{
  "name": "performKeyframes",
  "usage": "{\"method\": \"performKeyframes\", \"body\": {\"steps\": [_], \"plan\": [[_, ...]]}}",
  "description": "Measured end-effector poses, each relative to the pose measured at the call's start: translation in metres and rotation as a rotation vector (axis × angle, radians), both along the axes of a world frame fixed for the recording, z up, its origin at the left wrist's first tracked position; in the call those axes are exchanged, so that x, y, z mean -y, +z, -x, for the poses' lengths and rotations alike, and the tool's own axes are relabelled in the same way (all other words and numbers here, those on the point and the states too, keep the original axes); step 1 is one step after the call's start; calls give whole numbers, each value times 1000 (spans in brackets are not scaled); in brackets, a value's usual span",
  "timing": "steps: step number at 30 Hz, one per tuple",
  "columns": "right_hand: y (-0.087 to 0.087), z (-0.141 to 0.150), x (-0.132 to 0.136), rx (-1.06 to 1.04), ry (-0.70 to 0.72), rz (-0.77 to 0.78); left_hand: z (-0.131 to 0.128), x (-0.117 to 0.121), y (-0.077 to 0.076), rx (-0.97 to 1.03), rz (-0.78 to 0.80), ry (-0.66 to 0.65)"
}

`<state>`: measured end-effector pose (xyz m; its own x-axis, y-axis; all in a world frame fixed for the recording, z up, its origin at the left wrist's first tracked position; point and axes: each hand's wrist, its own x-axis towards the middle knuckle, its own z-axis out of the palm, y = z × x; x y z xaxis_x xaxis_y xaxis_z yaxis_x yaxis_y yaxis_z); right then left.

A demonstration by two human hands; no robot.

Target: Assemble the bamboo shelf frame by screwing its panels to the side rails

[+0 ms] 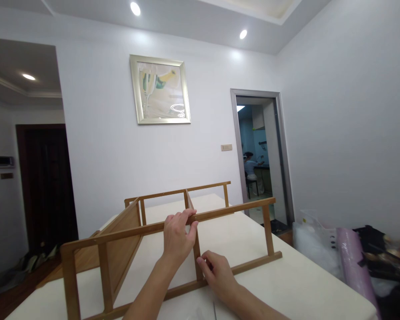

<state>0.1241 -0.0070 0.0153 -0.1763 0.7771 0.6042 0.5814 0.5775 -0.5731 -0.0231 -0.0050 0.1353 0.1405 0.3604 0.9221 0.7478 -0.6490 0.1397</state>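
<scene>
A brown wooden shelf frame (236,208) lies on its side across the white table, with slim rails, short uprights and a solid panel (123,244) toward its left end. My left hand (180,235) wraps its fingers and thumb around the near upper rail, where the middle crosspiece (196,251) meets it. Lower down, my right hand (220,273) is closed, its thumb and curled index finger against the crosspiece close to the bottom rail. Whatever sits between those right fingertips is hidden.
The white table (306,284) extends under and beyond the frame. At right are plastic wrapping (315,244), a pink wrapped roll (353,262) and dark bags. Through a doorway (263,155), a person (251,169) sits in another room. A dark door (46,186) stands at left.
</scene>
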Motion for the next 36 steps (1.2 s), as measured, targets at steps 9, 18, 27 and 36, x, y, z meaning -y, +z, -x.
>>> {"method": "performKeyframes", "body": {"steps": [9, 18, 27, 36], "plan": [[-3, 0, -3, 11, -1, -10, -3, 2, 4, -5, 3, -1], [-4, -1, -3, 10, 0, -11, 1, -2, 2, -82, -32, -9], [-3, 0, -3, 9, 1, -8, -1, 1, 1, -21, 4, 9], [-1, 0, -1, 5, -4, -13, -3, 0, 1, -2, -47, -9]]}}
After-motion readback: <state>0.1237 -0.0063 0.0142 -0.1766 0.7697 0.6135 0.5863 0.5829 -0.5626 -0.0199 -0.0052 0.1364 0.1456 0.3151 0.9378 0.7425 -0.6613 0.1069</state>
